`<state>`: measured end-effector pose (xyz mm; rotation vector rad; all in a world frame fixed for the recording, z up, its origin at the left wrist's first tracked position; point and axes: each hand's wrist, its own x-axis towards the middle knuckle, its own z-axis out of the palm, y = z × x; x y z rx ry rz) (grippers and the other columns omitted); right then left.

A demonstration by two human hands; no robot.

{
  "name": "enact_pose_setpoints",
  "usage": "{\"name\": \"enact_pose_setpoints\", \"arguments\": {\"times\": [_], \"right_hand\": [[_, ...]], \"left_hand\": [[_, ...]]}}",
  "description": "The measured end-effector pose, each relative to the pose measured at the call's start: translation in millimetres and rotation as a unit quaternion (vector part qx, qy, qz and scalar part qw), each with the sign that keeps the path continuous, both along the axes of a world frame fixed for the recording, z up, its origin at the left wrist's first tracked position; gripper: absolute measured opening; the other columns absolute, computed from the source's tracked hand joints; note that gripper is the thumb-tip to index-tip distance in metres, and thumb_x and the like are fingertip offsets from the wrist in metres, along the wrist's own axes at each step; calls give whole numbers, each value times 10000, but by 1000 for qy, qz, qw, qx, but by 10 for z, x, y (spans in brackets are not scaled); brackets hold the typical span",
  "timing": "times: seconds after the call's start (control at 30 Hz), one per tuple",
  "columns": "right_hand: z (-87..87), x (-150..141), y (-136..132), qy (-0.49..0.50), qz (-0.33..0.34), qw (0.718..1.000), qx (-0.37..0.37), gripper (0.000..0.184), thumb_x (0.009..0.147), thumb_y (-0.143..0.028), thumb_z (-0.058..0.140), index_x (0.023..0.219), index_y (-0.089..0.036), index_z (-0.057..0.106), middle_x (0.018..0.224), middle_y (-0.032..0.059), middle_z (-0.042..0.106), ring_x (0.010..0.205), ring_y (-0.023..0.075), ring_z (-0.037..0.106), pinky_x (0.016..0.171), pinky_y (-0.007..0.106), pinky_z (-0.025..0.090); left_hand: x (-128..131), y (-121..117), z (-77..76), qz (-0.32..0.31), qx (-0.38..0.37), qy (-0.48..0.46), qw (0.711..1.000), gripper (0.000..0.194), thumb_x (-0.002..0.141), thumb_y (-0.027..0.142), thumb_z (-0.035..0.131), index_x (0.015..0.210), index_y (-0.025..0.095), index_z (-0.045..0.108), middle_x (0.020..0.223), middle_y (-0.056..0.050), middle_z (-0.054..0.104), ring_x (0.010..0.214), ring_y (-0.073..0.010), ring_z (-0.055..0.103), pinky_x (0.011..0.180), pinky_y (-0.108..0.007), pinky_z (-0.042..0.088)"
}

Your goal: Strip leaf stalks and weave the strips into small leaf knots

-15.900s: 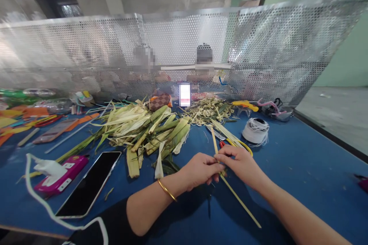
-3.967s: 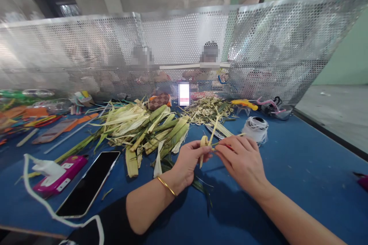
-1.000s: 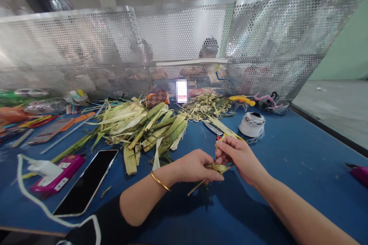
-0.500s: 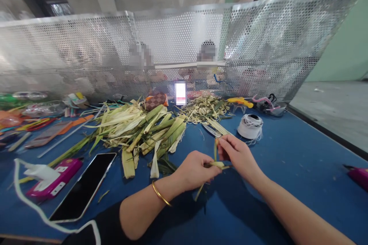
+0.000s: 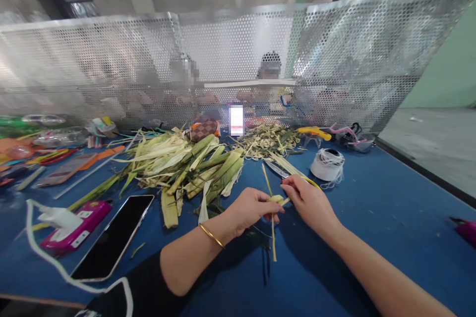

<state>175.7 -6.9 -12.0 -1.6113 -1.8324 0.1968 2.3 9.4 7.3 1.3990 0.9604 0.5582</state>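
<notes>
My left hand [image 5: 255, 210] is closed on a pale green-yellow corn husk strip [image 5: 275, 199], folded into a small band at my thumb and fingertips. One thin end points up and away, another hangs down toward me. My right hand [image 5: 307, 200] is just to the right, its fingers pinched together, and a short end of the strip runs to its curled fingers; the exact grip is partly hidden. Beyond it lie scissors [image 5: 277, 170] with yellow handles, partly covered by my right hand, and more pale husk strips [image 5: 288, 164].
A heap of corn husks [image 5: 186, 158] lies left of centre, shredded husk [image 5: 267, 141] behind. A white twine spool [image 5: 327, 166] stands right. A black-screened phone [image 5: 113, 237] and a purple power strip [image 5: 76, 228] with a white cable are at left. A perforated metal screen [image 5: 238, 44] spans the back.
Around four seconds ago the strip stood as a loop in my left hand. Half a second ago my right hand held an end upright; now that end leans left, free, and another hangs down.
</notes>
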Motion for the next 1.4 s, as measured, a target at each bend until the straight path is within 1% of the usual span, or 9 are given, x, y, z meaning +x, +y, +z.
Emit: {"name": "enact_pose_setpoints", "arguments": {"times": [0.17, 0.27, 0.43, 0.67, 0.83, 0.93, 1.07, 1.2, 1.4], "right_hand": [[93, -12, -72, -17, 18, 990, 136, 280, 910, -371, 448, 934, -195, 664, 923, 98, 668, 889, 246, 597, 811, 381, 405], [78, -34, -67, 29, 68, 995, 60, 262, 895, -357, 484, 785, -214, 674, 791, 49, 673, 782, 204, 610, 737, 335, 424], [33, -52, -37, 110, 119, 985, -51, 264, 826, -333, 547, 596, -202, 551, 611, -4, 583, 586, 150, 536, 565, 268, 415], [-14, -188, -95, 27, 87, 985, 145, 244, 862, -259, 548, 626, -197, 543, 644, 4, 577, 681, 170, 532, 730, 335, 388], [28, -127, -107, -19, 48, 975, 216, 152, 894, -244, 528, 777, -194, 611, 758, 34, 629, 755, 189, 564, 780, 362, 383], [109, -101, -166, -48, 129, 956, 258, 111, 903, -240, 526, 875, -194, 623, 793, 47, 645, 764, 186, 572, 750, 340, 393], [129, -184, -241, -142, 254, 941, 171, 106, 874, -262, 564, 935, -179, 587, 750, 33, 650, 667, 172, 563, 699, 323, 406], [64, -213, -218, -142, 233, 957, 101, 169, 901, -144, 408, 861, -181, 568, 735, 46, 649, 667, 172, 573, 643, 298, 412], [8, -114, -142, 1, 180, 979, -92, 166, 859, -121, 416, 774, -217, 522, 646, -27, 611, 577, 135, 574, 556, 245, 427]], "left_hand": [[1, 18, -34, 15, 10, 8, 1000, 257, 680, 373, 648, 615, 126, 674, 557, -9, 602, 460, -80, 466, 511, -219, 370], [14, -9, -76, -28, 99, 83, 991, 280, 721, 363, 606, 555, 139, 625, 459, 29, 518, 439, -88, 471, 497, -213, 359], [43, -76, -81, -54, 116, 159, 979, 256, 721, 336, 595, 540, 154, 593, 428, 41, 492, 430, -95, 461, 464, -210, 323], [30, -117, -11, -72, 123, 140, 980, 267, 717, 303, 582, 492, 158, 574, 379, 53, 448, 382, -81, 411, 442, -209, 311], [48, -62, -56, -7, 1, 15, 1000, 247, 670, 327, 646, 514, 145, 583, 469, 24, 536, 418, -77, 454, 475, -213, 348], [28, 28, -89, 67, -72, -68, 993, 255, 632, 378, 695, 595, 134, 633, 513, 15, 556, 442, -70, 462, 471, -206, 330], [-19, 127, -119, 129, -80, -114, 982, 301, 617, 391, 712, 744, 119, 701, 526, 20, 545, 444, -56, 427, 433, -196, 250], [-10, 143, -135, 168, -71, -108, 977, 282, 628, 373, 724, 732, 111, 703, 612, -15, 609, 460, -51, 440, 419, -189, 231], [23, 154, -129, 188, -119, -147, 964, 179, 680, 280, 727, 710, 108, 686, 681, -42, 655, 476, -51, 487, 416, -171, 313]]}}
